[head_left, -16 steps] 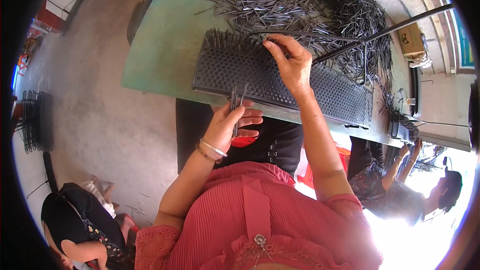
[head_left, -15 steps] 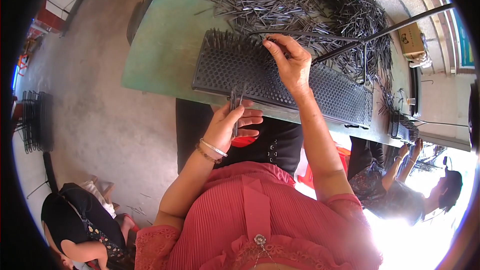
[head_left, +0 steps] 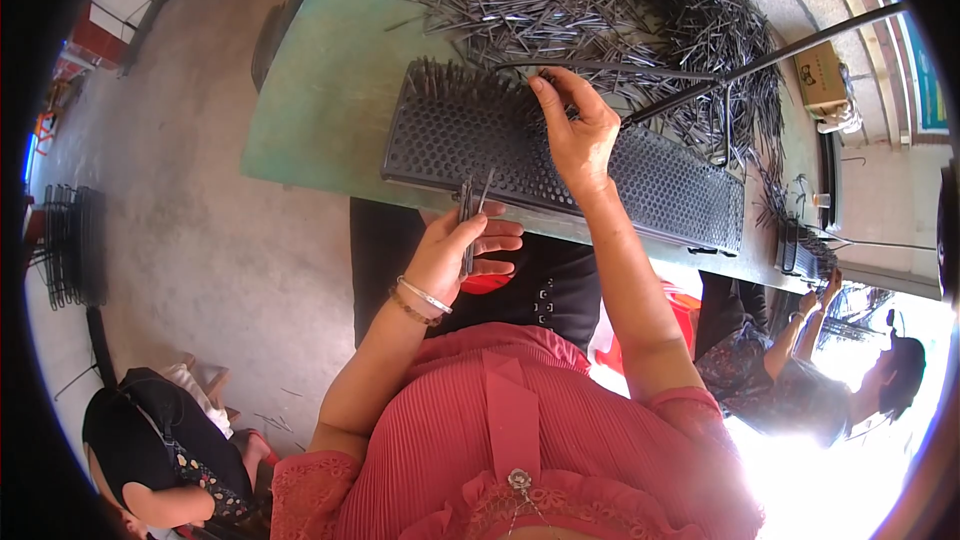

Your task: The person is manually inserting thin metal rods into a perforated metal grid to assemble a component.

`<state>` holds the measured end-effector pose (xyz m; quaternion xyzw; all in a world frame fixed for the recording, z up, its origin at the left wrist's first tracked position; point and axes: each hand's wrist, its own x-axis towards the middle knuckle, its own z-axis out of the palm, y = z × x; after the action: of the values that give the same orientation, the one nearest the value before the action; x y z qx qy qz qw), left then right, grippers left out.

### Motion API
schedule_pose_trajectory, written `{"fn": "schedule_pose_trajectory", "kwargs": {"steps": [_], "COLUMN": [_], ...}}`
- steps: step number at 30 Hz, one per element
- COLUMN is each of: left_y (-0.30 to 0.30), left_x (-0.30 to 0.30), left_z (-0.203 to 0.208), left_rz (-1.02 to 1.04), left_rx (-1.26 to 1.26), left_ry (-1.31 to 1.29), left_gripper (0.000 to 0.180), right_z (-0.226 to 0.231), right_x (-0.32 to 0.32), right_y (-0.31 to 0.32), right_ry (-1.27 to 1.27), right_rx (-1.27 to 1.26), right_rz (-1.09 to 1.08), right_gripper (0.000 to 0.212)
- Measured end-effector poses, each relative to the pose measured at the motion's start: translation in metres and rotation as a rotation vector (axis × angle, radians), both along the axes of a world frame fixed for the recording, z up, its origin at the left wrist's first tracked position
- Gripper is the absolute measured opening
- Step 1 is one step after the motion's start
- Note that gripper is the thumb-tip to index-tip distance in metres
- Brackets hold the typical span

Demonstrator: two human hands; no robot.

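A long black block with a honeycomb of holes (head_left: 680,196) lies along the table's near edge. Thin dark rods (head_left: 455,78) stand upright in its far rows, most densely at the left end. Over the far side, my right hand (head_left: 580,130) pinches thumb and fingers at what looks like a thin dark rod, mostly hidden by the fingertips. Just in front of the block's near edge, my left hand (head_left: 455,245) grips a small bundle of thin dark rods (head_left: 467,215) between thumb and palm, its other fingers spread.
A large heap of loose dark rods (head_left: 600,15) covers the far side of the green table (head_left: 320,110). A black metal bar (head_left: 770,65) slants across from the right. Another person (head_left: 800,380) works at a similar block at right; one more person (head_left: 165,440) sits at lower left.
My right hand has shifted very slightly and stays at the far rows of the block. The left hand with its bundle is almost unmoved.
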<state>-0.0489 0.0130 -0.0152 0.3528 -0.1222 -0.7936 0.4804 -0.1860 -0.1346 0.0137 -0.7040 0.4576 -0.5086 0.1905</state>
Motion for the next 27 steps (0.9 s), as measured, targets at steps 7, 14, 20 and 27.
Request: {"fn": "schedule_pose_trajectory", "kwargs": {"steps": [7, 14, 20, 27], "left_y": [0.0007, 0.0015, -0.0006, -0.0010], "left_x": [0.0009, 0.0002, 0.0011, -0.0016], "left_z": [-0.0015, -0.0034, -0.0009, 0.0017], "left_rz": [0.006, 0.003, 0.016, -0.011], "left_rx": [-0.005, -0.001, 0.000, -0.036], "left_ry": [0.006, 0.010, 0.023, 0.013], "left_gripper": [0.035, 0.035, 0.034, 0.034], "right_z": [0.0016, -0.0043, -0.0031, -0.0047], "right_x": [-0.0030, 0.0008, -0.0040, -0.0064], "right_y": [0.0035, 0.0021, 0.0002, -0.0044], "right_ry": [-0.007, 0.029, 0.333, 0.400], "right_rx": [0.030, 0.008, -0.201, -0.304], "right_rz": [0.017, 0.022, 0.138, 0.140], "right_gripper": [0.018, 0.019, 0.021, 0.016]}}
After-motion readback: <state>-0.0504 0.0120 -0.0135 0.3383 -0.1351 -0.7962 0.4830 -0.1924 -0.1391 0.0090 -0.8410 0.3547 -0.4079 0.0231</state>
